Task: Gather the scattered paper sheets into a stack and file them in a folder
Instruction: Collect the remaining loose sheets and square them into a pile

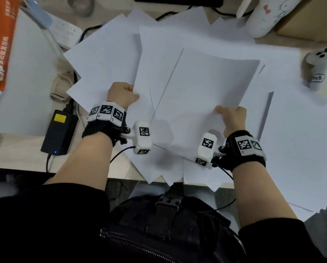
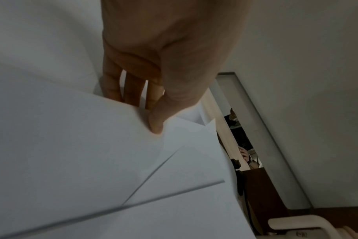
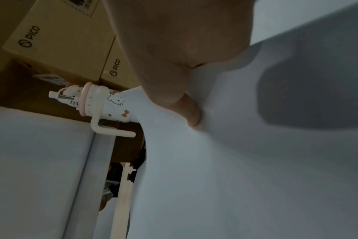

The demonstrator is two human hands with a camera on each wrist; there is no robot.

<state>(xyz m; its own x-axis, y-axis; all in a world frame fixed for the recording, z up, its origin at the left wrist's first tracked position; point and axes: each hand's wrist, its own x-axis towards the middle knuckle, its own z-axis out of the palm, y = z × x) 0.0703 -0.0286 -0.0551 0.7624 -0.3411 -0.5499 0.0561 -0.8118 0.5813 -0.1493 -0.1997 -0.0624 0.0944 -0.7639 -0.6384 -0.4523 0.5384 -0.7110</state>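
Many white paper sheets [image 1: 105, 54] lie scattered and overlapping across the desk. A few gathered sheets [image 1: 202, 92] are lifted above the others in the middle. My left hand [image 1: 123, 93] pinches their left edge, thumb on top and fingers underneath, as the left wrist view shows at the thumb [image 2: 156, 119] on the held paper [image 2: 71, 145]. My right hand [image 1: 232, 115] pinches the near right corner, thumb [image 3: 191, 113] pressed on the sheet [image 3: 235, 161]. No folder is recognisable in any view.
An orange paper ream pack [image 1: 1, 42] lies at the left, a black power adapter [image 1: 59, 131] near the front left edge. A white cartoon bottle [image 1: 267, 14], a cardboard box [image 1: 310, 18] and a white controller [image 1: 319, 65] stand at the right. A black bag [image 1: 168, 224] sits on my lap.
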